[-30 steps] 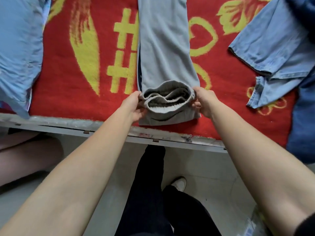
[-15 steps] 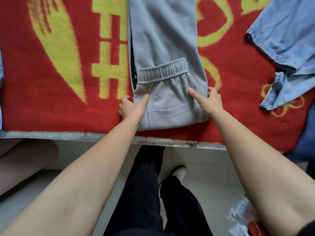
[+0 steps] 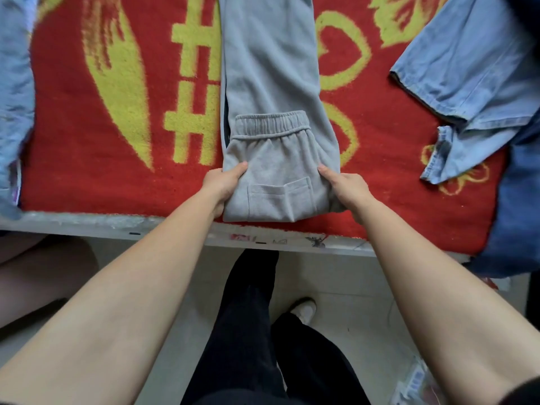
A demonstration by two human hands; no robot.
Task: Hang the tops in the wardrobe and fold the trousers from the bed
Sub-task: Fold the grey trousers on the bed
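Grey trousers (image 3: 271, 77) on a red blanket (image 3: 87, 185), with the elasticated waistband end folded back over the legs and the patch pocket uppermost. The left hand (image 3: 223, 184) and right hand (image 3: 347, 190) clamp the fold's opposite edges; the fold lies between them.

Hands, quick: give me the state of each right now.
Left hand: closed, gripping the folded grey trousers at their left edge.
Right hand: closed, gripping their right edge.
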